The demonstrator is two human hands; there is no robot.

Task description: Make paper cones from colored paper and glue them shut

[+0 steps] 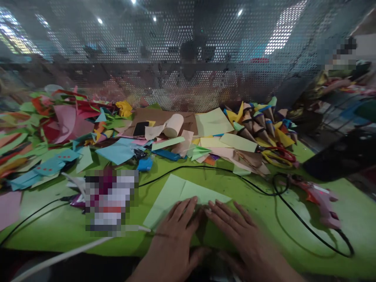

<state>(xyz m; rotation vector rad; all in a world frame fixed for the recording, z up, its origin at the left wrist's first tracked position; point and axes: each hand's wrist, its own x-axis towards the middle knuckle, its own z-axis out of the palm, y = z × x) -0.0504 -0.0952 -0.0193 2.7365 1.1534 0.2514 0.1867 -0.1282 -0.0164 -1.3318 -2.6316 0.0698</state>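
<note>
A pale green sheet of paper (164, 196) lies on the green table in front of me, with a crease line near its upper middle. My left hand (176, 231) rests on the sheet's near part, palm down with its fingers stretched forward. Beside it, my right hand (241, 231) lies flat at the sheet's lower right edge, fingers extended and pointing inward. Both sets of fingertips almost meet, and they hide the near edge of the paper. Neither hand grips anything visible.
A pink glue gun (323, 201) with a black cord lies at the right. Scissors with yellow and red handles (279, 157), paper cones (260, 121), a paper roll (174, 125) and heaped coloured scraps (67, 121) line the back. A white cable (73, 248) crosses the front left.
</note>
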